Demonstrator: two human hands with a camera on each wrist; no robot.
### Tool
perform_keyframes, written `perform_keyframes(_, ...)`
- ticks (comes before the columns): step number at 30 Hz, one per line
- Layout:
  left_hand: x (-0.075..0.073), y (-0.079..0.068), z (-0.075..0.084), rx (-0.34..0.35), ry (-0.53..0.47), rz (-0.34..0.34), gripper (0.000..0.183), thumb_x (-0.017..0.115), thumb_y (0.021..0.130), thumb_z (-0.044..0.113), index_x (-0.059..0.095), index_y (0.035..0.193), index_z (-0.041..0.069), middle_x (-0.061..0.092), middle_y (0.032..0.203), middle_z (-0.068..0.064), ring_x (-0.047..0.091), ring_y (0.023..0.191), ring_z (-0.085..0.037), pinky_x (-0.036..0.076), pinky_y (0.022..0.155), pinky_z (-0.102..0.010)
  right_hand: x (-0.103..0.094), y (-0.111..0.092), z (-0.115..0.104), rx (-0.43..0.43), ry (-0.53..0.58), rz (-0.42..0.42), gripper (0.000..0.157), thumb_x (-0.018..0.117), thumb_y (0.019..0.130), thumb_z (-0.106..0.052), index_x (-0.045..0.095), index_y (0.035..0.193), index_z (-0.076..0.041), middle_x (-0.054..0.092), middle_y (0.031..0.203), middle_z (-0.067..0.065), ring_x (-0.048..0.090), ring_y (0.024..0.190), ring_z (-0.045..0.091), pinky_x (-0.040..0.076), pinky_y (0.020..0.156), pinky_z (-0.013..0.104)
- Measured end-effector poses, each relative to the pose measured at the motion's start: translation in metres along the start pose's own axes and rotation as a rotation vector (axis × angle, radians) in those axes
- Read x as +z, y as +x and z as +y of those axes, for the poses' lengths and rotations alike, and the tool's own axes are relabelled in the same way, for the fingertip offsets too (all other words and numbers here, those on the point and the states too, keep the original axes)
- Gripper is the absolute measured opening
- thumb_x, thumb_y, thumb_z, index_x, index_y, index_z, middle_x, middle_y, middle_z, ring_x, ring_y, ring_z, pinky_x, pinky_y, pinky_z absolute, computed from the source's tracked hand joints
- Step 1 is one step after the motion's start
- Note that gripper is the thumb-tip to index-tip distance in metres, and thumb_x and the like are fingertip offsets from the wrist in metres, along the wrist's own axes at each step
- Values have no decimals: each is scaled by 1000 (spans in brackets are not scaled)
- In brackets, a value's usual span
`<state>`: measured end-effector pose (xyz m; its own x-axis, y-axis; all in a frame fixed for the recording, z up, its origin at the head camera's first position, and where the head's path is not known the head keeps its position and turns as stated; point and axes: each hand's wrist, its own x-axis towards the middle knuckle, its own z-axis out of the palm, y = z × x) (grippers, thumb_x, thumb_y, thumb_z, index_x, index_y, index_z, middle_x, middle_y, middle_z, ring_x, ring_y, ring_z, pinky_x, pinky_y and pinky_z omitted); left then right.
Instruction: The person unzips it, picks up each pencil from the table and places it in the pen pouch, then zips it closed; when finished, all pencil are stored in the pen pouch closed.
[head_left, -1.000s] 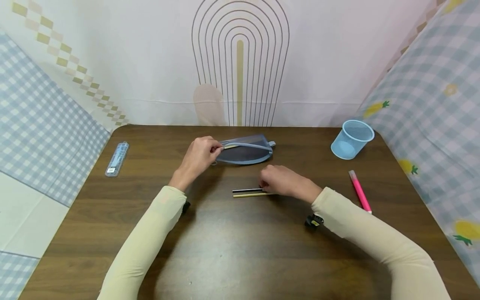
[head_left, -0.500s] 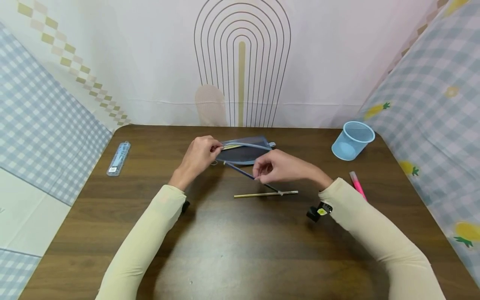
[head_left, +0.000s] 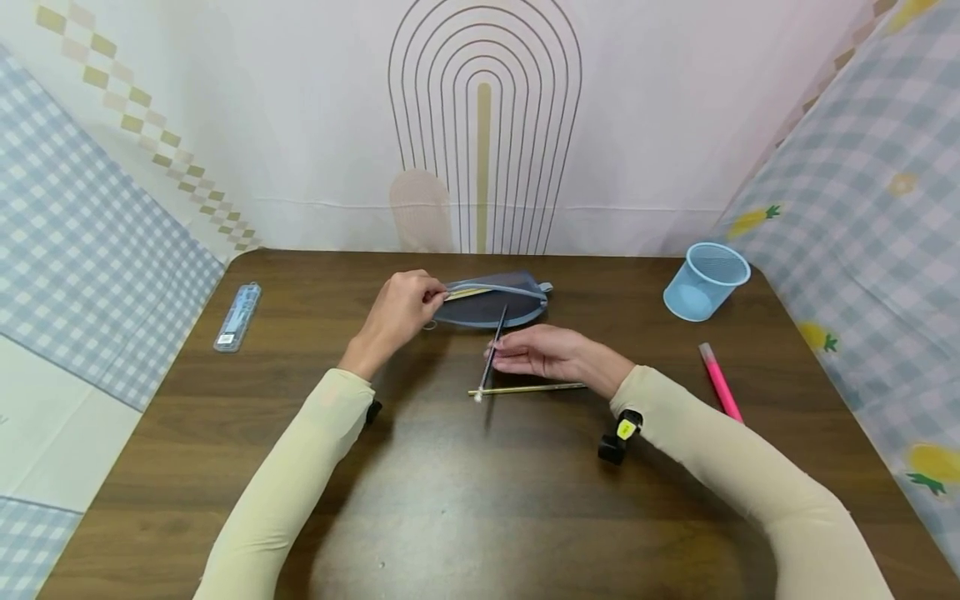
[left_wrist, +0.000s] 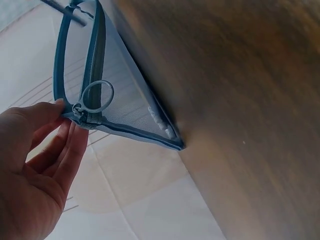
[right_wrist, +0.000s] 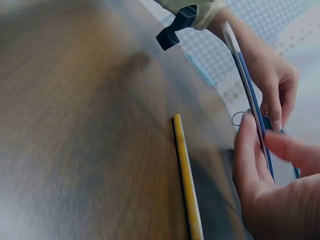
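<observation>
My left hand (head_left: 405,304) pinches the corner of a blue mesh zip pouch (head_left: 468,313) beside its ring pull (left_wrist: 98,96). The pouch is unzipped, its mouth spread, and a slim yellow item (head_left: 467,294) shows inside. Between thumb and fingers, my right hand (head_left: 546,353) holds a dark blue pencil (head_left: 486,377) tilted, its white end towards me and its far tip overlapping the pouch's mouth in the head view. Beneath that hand, a gold-yellow pencil (head_left: 528,389) lies on the table, partly hidden by the wrist.
A pink marker (head_left: 720,382) lies on the right, partly covered by the sleeve. Behind it, at the back right, stands a light blue mesh pen cup (head_left: 693,292). A flat, clear blue case (head_left: 237,317) lies at the left of the brown wooden table (head_left: 420,500).
My right hand has picked the dark pencil up from beside the gold one and turned it from lying crosswise to pointing at the pouch. The left hand keeps its place on the pouch.
</observation>
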<state>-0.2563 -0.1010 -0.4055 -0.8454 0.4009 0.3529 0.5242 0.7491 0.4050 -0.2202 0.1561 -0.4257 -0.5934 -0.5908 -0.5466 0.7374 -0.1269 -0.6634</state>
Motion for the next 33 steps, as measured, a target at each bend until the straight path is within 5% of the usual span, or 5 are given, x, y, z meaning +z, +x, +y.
perform_keyframes(6,0,0,1,-4,-2,-12,13,71,94,12,80,96,3,74,90,-8,64,76,-18,55,71,-33,-2,16,-6,-24,285,163,26,45,104,1,68,92,5,75,89,19,75,86,24,61,82,30)
perform_keyframes(10,0,-1,1,-2,1,-6,12,72,93,12,80,95,4,74,90,-8,64,77,-18,54,71,-33,0,27,-13,-89,383,239,18,46,103,2,61,109,9,74,88,23,75,84,26,61,83,30)
perform_keyframes(16,1,-3,1,-6,8,-13,12,72,93,12,80,95,4,74,89,-7,64,76,-18,54,71,-32,10,43,-16,-169,423,320,46,48,101,6,41,147,9,64,125,28,69,113,28,55,97,30)
perform_keyframes(19,2,-4,1,-7,10,-18,12,72,93,13,80,96,4,74,88,-7,64,75,-17,54,70,-32,13,48,-16,-189,440,352,47,48,101,6,41,147,9,52,139,27,60,125,28,53,98,28)
perform_keyframes(33,8,-9,-1,3,10,0,11,73,92,12,81,95,5,72,84,-6,62,72,-16,53,67,-31,21,63,-18,-211,454,420,47,43,101,10,41,148,6,44,146,27,50,135,31,49,102,29)
